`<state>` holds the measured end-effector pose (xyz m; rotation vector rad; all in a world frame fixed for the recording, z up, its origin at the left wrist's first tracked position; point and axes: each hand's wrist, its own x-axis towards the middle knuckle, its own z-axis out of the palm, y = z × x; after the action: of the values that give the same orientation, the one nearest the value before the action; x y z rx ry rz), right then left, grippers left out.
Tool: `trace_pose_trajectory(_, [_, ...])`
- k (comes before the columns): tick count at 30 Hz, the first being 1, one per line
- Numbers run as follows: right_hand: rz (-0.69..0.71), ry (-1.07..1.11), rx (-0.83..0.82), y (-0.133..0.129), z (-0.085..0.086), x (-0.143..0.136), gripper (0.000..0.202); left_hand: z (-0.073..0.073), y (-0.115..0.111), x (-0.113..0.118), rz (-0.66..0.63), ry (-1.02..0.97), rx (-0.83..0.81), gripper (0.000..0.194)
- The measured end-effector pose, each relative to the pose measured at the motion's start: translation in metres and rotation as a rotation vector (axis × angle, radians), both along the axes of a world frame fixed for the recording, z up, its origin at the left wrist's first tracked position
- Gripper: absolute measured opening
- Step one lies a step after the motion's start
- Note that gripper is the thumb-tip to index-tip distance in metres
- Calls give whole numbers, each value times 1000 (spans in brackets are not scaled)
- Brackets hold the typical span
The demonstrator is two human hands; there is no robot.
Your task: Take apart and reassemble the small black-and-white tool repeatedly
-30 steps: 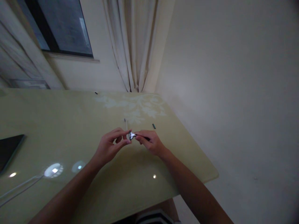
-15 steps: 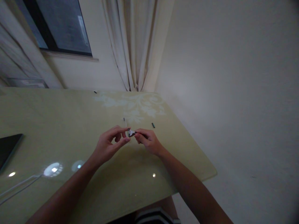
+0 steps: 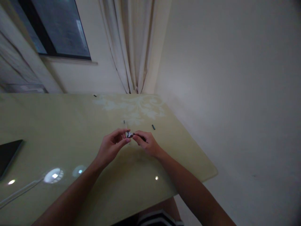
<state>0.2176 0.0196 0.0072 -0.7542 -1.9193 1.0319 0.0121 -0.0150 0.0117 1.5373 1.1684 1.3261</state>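
Note:
Between my two hands is a small silver-and-dark piece (image 3: 129,135), with a wider, flat end on its left; it is too small to name. My left hand (image 3: 111,143) pinches that wide end between thumb and fingertips, one at each side. From the right, my right hand (image 3: 147,142) grips the narrow, darker end, much of it hidden by the fingers. Just behind my left fingertips a thin white stick with a grey tip (image 3: 124,122) lies on the table. A small dark rectangular piece (image 3: 153,127) rests beyond my right hand.
The pale glossy table (image 3: 188,150) ends at a slanting right edge beside the wall. Another small dark piece (image 3: 94,95) lies near its far edge. At the left are a flat dark panel (image 3: 10,153) and a white cable (image 3: 21,191). A curtain (image 3: 131,47) hangs behind.
Both hands have shifted slightly left with the small piece between them, and its wide end now appears turned more edge-on. The view has tilted up a little.

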Motion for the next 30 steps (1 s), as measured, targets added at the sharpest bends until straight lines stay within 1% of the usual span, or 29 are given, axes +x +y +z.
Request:
trace_pose_trajectory(3, [14,-31,48,3,-2,0,45,-4,1,1,31,27,-14,43])
trace_pose_trajectory(7, [-58,-45,112,5,-6,-1,43,-9,2,1,51,17,-24,44])
trace_pose_trajectory(11, [-51,-63,157,7,-9,-1,42,-12,2,2,26,-15,-68,46])
trace_pose_trajectory(13, [-18,-31,95,7,-9,-1,47,-12,2,3,8,-39,-61,45])
trace_pose_trajectory(16, [63,48,-75,8,-9,0,54,-9,0,5,-12,-69,-17,40])
trace_pose_trajectory(19, [162,108,-218,7,-6,1,50,-3,-3,6,-41,-109,-12,38])
trace_pose_trajectory(23, [325,165,-398,6,-2,4,48,1,-3,4,-113,-176,-79,41])
trace_pose_trajectory(26, [406,177,-464,7,-1,7,45,-3,0,1,-161,-217,-118,43])
trace_pose_trajectory(30, [437,193,-492,8,-3,9,45,-11,3,0,-196,-260,-127,47])
